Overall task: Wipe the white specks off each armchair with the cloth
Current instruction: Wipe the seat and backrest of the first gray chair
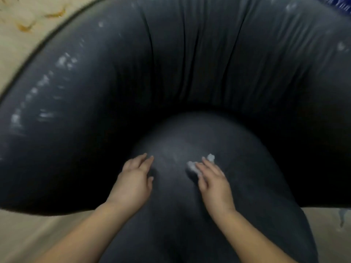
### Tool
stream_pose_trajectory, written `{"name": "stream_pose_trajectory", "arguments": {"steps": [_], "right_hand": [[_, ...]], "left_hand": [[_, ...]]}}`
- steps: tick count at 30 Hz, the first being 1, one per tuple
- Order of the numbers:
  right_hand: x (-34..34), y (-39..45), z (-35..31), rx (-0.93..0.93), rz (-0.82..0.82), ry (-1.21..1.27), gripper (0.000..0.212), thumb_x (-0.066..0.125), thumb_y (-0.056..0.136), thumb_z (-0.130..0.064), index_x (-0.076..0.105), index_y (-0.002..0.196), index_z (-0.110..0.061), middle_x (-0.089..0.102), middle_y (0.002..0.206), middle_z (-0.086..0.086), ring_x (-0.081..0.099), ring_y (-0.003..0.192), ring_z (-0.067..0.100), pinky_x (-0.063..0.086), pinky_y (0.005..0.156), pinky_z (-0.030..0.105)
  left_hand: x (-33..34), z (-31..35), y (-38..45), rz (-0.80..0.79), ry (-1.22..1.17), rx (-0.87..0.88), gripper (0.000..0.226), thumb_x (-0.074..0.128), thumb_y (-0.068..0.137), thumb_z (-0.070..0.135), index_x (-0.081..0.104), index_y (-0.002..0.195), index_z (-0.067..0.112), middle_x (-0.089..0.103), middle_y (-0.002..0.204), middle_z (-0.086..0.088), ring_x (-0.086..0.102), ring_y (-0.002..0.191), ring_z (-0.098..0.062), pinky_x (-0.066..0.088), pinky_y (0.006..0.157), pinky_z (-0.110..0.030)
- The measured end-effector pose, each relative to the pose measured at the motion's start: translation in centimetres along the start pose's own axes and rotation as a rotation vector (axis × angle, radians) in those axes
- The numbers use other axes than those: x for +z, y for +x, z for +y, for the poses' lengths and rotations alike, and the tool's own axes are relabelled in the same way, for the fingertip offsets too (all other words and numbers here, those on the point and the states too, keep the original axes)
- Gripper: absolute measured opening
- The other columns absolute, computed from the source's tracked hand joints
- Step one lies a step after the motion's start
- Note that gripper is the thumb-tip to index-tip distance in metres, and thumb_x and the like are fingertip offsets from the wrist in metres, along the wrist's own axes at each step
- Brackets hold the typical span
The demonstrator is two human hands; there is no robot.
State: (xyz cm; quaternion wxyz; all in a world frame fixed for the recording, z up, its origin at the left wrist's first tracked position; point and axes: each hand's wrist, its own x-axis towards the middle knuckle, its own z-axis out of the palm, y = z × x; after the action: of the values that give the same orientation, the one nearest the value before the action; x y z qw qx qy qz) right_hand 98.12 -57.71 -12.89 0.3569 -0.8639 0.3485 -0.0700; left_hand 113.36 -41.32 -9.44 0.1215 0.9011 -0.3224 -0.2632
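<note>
Pale beige floor (pixel 28 234) with orange marks (pixel 24 27) at upper left; blue object with white lettering (pixel 340 4) at top right corner.

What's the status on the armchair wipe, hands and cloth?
Left hand flat on seat cushion, empty. Right hand pressing white cloth on cushion. White specks remain on left armrest. Nothing in the way.

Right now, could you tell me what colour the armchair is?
Dark grey, dotted with white specks, best seen on the armchair in the head view.
</note>
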Motion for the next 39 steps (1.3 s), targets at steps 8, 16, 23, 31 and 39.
{"name": "stream_pose_trajectory", "arguments": {"steps": [8, 16, 23, 31, 39], "right_hand": [[-9.0, -2.0, -9.7, 0.169, 0.173, 0.243, 0.034, 0.054, 0.094, -0.014, 0.061, 0.126, -0.021, 0.048, 0.140, -0.010, 0.034, 0.126, -0.008, 0.018, 0.098, -0.003], [-8.2, -3.3, -21.0, 0.154, 0.197, 0.439, 0.033, 0.057, 0.091, -0.012, 0.063, 0.123, -0.020, 0.052, 0.134, -0.013, 0.043, 0.126, -0.003, 0.022, 0.097, -0.005], [-1.4, -3.9, -29.1, 0.233, 0.266, 0.588, 0.035, 0.059, 0.090, -0.011, 0.063, 0.123, -0.023, 0.053, 0.128, -0.018, 0.044, 0.115, -0.018, 0.026, 0.094, -0.004], [6.6, -3.9, -36.3, 0.343, 0.539, 0.650, 0.031, 0.057, 0.091, -0.025, 0.057, 0.119, -0.040, 0.044, 0.117, -0.017, 0.050, 0.108, -0.004, 0.033, 0.090, 0.001], [11.3, -2.1, -37.8, 0.208, 0.511, 0.341, 0.047, 0.052, 0.087, -0.042, 0.052, 0.133, -0.030, 0.037, 0.111, 0.002, 0.045, 0.102, 0.019, 0.040, 0.096, 0.030]], "left_hand": [[-12.8, 3.9, -6.9, 0.130, 0.124, 0.102, 0.061, 0.054, 0.093, 0.029, 0.031, 0.150, 0.023, 0.033, 0.152, 0.006, 0.025, 0.137, -0.019, 0.026, 0.112, -0.032], [-23.1, 0.5, -10.9, 0.301, 0.186, 0.213, 0.055, 0.076, 0.075, 0.009, 0.062, 0.128, 0.010, 0.057, 0.134, -0.007, 0.051, 0.119, -0.034, 0.040, 0.105, -0.044], [-28.5, -7.1, -7.2, 0.180, 0.139, 0.188, 0.057, 0.063, 0.090, 0.022, 0.045, 0.143, 0.023, 0.028, 0.156, -0.003, 0.025, 0.139, -0.028, 0.020, 0.114, -0.037], [-29.8, -11.7, -2.4, -0.075, -0.028, 0.273, 0.065, 0.052, 0.097, 0.030, 0.019, 0.153, 0.029, 0.007, 0.161, 0.007, 0.013, 0.147, -0.012, 0.016, 0.116, -0.025], [-29.0, -13.1, -0.4, -0.151, -0.187, 0.287, 0.055, 0.046, 0.100, 0.020, 0.026, 0.151, 0.027, 0.019, 0.159, 0.004, 0.021, 0.144, -0.009, 0.016, 0.113, -0.016]]}}
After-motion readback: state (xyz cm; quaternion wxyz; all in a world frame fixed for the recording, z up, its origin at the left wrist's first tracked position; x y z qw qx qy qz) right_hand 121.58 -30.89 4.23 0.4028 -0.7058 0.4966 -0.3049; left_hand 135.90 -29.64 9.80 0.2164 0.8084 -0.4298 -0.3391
